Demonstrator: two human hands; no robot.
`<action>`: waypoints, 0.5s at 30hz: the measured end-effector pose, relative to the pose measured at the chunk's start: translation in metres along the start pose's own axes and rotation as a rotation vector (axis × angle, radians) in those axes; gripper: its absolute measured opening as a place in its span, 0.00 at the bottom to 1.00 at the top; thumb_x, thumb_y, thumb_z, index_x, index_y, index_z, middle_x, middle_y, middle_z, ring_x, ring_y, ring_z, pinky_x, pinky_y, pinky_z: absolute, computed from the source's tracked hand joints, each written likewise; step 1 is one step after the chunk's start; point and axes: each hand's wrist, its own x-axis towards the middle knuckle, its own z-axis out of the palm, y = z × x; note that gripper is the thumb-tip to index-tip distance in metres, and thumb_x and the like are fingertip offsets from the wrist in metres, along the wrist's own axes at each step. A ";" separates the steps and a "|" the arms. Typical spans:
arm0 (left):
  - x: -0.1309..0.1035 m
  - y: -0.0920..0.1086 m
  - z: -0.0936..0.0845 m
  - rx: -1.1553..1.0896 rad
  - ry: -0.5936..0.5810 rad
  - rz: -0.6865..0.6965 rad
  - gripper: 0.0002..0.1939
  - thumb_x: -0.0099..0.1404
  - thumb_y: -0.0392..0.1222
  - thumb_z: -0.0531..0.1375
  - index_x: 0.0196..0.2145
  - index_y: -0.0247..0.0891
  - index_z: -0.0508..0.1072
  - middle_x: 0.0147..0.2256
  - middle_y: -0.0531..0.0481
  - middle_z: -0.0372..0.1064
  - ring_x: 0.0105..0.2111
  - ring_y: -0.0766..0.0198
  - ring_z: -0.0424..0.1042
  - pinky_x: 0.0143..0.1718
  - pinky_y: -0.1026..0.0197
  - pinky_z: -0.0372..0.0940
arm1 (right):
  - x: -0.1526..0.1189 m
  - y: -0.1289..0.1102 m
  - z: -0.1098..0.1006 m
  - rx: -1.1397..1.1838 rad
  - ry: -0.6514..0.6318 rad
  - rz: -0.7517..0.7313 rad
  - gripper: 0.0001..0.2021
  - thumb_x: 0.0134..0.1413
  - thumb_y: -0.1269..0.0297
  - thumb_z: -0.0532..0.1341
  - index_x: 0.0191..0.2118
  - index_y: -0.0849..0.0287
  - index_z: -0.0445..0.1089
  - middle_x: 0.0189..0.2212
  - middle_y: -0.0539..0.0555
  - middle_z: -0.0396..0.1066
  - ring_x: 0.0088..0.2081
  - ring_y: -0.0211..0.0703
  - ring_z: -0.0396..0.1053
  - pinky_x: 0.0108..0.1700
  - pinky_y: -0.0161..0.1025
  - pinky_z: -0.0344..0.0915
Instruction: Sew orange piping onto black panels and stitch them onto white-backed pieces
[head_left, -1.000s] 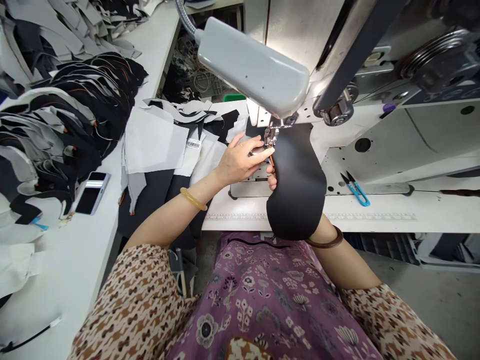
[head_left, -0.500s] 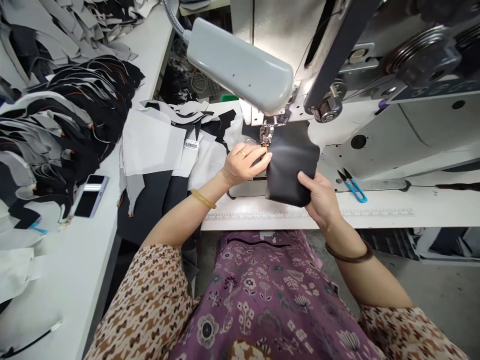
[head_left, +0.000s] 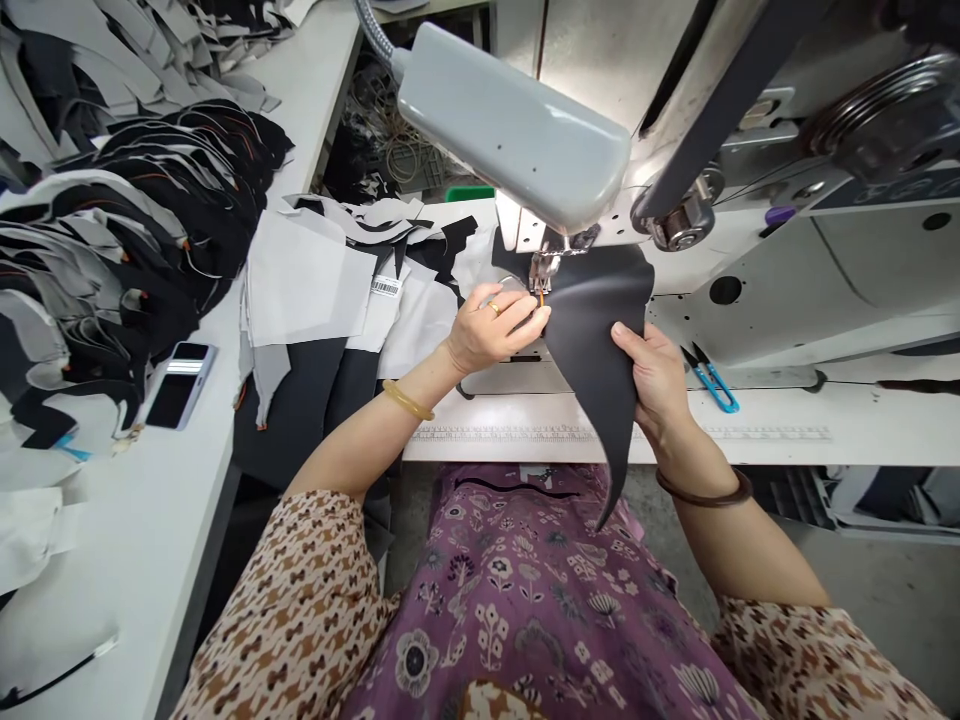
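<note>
A dark grey fabric piece (head_left: 600, 330) lies under the presser foot (head_left: 544, 272) of a sewing machine, its pointed end hanging past the table's front edge. My left hand (head_left: 495, 325) is at the fabric's left edge, just in front of the foot. Its thumb and fingertips pinch a thin orange strip (head_left: 541, 299); the fingers partly hide what lies beneath. My right hand (head_left: 654, 375) grips the fabric's right edge, thumb on top and the other fingers underneath.
A grey lamp (head_left: 514, 125) hangs over the needle area. Blue thread snips (head_left: 716, 385) lie right of my right hand. Cut pieces (head_left: 307, 285) lie to the left, beside a side table with stacked pieces (head_left: 142, 230) and a phone (head_left: 180, 385). A ruler strip (head_left: 510, 434) runs along the front edge.
The fabric's near part has unfolded, and its pointed end now hangs towards my lap. My right hand has shifted slightly right along with it. My left hand stays by the presser foot.
</note>
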 end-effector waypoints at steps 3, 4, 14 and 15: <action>0.002 0.001 -0.004 0.006 -0.008 -0.010 0.10 0.67 0.40 0.50 0.38 0.46 0.71 0.38 0.47 0.73 0.39 0.62 0.72 0.47 0.47 0.58 | 0.003 -0.001 0.002 -0.002 -0.017 -0.008 0.21 0.38 0.55 0.66 0.39 0.59 0.65 0.33 0.52 0.72 0.35 0.44 0.71 0.36 0.42 0.70; 0.003 0.002 -0.005 0.016 -0.013 -0.001 0.11 0.67 0.40 0.49 0.38 0.46 0.71 0.38 0.48 0.73 0.38 0.63 0.72 0.47 0.48 0.58 | 0.004 -0.001 0.003 0.000 -0.017 -0.012 0.21 0.38 0.55 0.66 0.39 0.59 0.65 0.33 0.52 0.72 0.34 0.43 0.71 0.36 0.42 0.70; 0.009 0.001 -0.012 0.109 -0.012 0.093 0.12 0.66 0.40 0.48 0.38 0.43 0.71 0.37 0.48 0.73 0.37 0.63 0.71 0.43 0.50 0.59 | 0.012 -0.006 0.006 -0.038 -0.033 -0.056 0.22 0.38 0.56 0.66 0.41 0.58 0.66 0.34 0.51 0.72 0.33 0.40 0.70 0.35 0.38 0.70; 0.008 0.000 -0.012 0.100 0.000 0.094 0.11 0.66 0.40 0.49 0.38 0.44 0.71 0.37 0.48 0.73 0.38 0.62 0.70 0.43 0.50 0.58 | 0.014 -0.006 0.006 -0.045 -0.043 -0.058 0.22 0.38 0.56 0.66 0.41 0.58 0.66 0.34 0.51 0.72 0.33 0.41 0.70 0.35 0.39 0.70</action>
